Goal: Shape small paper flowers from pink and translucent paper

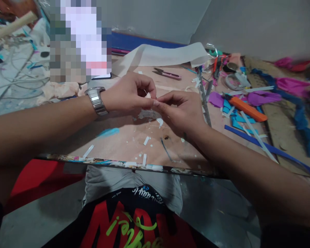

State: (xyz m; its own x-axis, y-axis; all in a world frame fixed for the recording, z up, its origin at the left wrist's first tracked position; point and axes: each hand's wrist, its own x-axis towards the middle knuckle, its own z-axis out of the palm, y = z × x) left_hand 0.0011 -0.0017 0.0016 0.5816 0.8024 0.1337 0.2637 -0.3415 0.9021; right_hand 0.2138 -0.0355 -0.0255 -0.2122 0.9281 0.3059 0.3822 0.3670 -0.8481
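Note:
My left hand (130, 92), with a metal watch (96, 100) on its wrist, is closed in a pinch around a small cream-coloured piece (148, 96). The fingertips of my right hand (187, 113) are pinched together and meet the left thumb tip at that piece. Whatever lies between the right fingers is too small and hidden to make out. Both hands are over the wooden tabletop (124, 144). Behind them lies a pair of thread snips (167, 73).
An orange utility knife (248, 108), a tape roll (237, 81) and coloured scraps crowd the right side. White paper (167, 55) lies at the back. Crumpled peach paper (62, 91) and cables (20, 81) are on the left. Small white strips (146, 140) dot the front.

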